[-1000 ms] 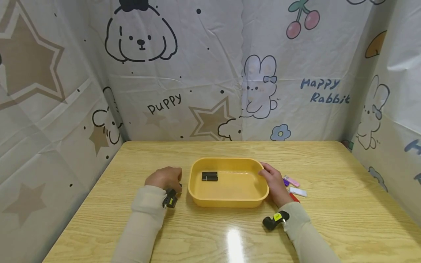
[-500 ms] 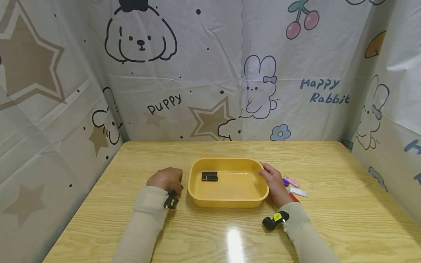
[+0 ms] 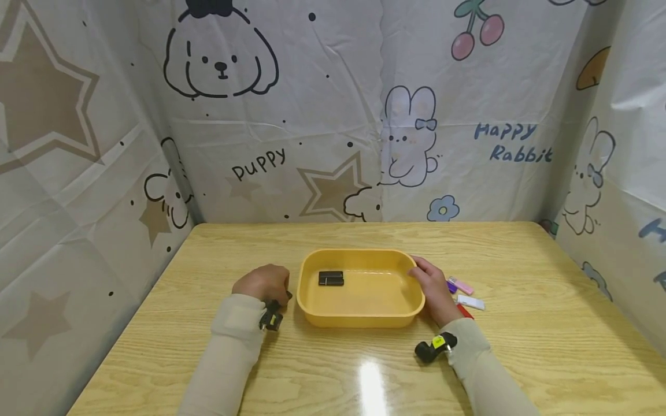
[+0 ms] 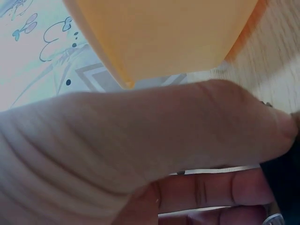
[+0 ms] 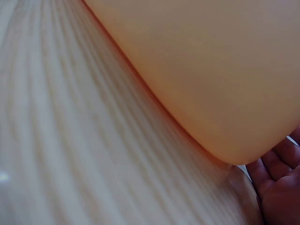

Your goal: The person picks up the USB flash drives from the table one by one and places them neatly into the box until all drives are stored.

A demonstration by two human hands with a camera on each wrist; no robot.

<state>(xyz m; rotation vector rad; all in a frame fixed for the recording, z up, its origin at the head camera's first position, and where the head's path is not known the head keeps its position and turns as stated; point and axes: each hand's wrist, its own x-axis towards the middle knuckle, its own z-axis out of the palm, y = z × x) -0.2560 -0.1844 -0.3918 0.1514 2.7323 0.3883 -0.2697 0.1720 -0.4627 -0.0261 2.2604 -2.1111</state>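
Observation:
A yellow plastic basin point(image 3: 364, 320) stands on the table, with two small black oblong pieces point(image 3: 331, 282) lying side by side at its left. My right hand point(image 3: 436, 292) grips the basin's right end, thumb over the rim and fingers along the outside wall. To the left of the basin, my left hand point(image 3: 264, 283) is low over the table. In the left wrist view its thumb point(image 4: 197, 122) and fingers pinch a small black object point(image 4: 287, 180), cut off by the frame edge. A shiny metal bit shows beneath it. Most of that object is hidden by the hand in the head view.
Right of my right hand lie several small stick-shaped pieces like USB sticks: a pink one point(image 3: 461, 285), a white one point(image 3: 471, 302), a red one point(image 3: 465, 311) and a purple one point(image 3: 451, 287). Printed cloth point(image 3: 333, 115) hangs behind and beside the wooden table point(image 3: 333, 370).
My left hand has shifted very slightly to the right, toward the basin. The right hand, the basin and the small pieces stay in place.

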